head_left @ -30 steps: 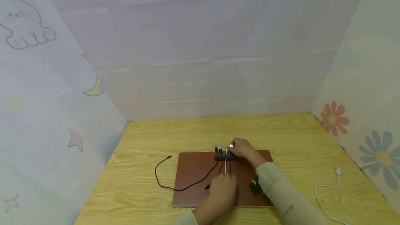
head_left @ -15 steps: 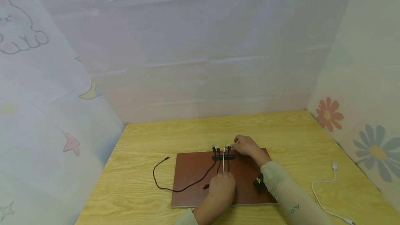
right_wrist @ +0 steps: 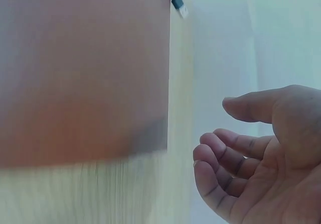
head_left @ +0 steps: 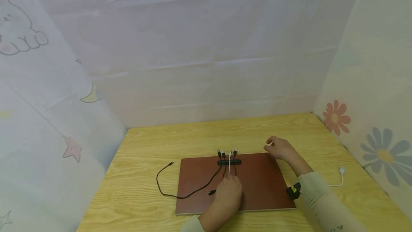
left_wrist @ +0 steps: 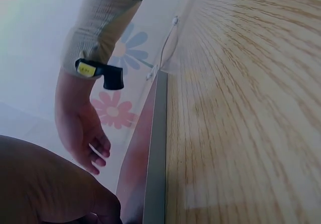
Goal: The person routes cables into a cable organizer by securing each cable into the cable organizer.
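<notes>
My left hand (head_left: pixel 229 193) is curled over the brown board (head_left: pixel 262 185) and grips a white USB cable (head_left: pixel 229 165). That cable runs straight from the fingers to a black cable holder (head_left: pixel 237 162) at the board's back edge. Black USB cables also sit in the holder, their plugs (head_left: pixel 235 151) pointing away from me. The left fingertips are hidden under the hand. My right hand (head_left: pixel 279 149) hovers over the board's back right corner. In the right wrist view this hand (right_wrist: pixel 256 158) is loosely bent, palm showing, with nothing in it.
A long black cable (head_left: pixel 157 179) loops off the board's left side onto the wooden table (head_left: pixel 135 203). Close to my left hand lies a black connector (head_left: pixel 211 192). Another white cable (head_left: pixel 342 171) lies on the right, partly behind my right sleeve (head_left: pixel 322 196).
My right hand has let go of a black cable's plug at the holder and moved right to the board's corner. The left hand has stayed in place.
</notes>
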The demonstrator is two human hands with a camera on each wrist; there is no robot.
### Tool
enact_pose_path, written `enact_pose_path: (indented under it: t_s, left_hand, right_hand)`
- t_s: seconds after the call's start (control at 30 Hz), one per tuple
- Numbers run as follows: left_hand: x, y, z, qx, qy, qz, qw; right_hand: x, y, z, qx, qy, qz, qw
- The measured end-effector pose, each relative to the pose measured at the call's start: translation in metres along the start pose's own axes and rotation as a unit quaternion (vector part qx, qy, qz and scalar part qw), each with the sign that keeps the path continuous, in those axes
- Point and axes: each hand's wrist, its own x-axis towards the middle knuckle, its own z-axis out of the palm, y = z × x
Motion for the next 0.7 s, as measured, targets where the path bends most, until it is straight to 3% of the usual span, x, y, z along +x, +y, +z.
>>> enact_pose_path:
  t_s: [0.33,0.7]
  left_hand:
    - [0.005,0.004,0.001,-0.004,0.0,0.001,1.0]
    - [0.005,0.012,-0.002,-0.002,0.007,0.0,1.0]
  right_hand:
    - [-0.028,0.043,-0.036,-0.037,0.015,0.014,0.9991]
    - [-0.054,0.096,-0.069,-0.08,-0.001,0.055,0.9953]
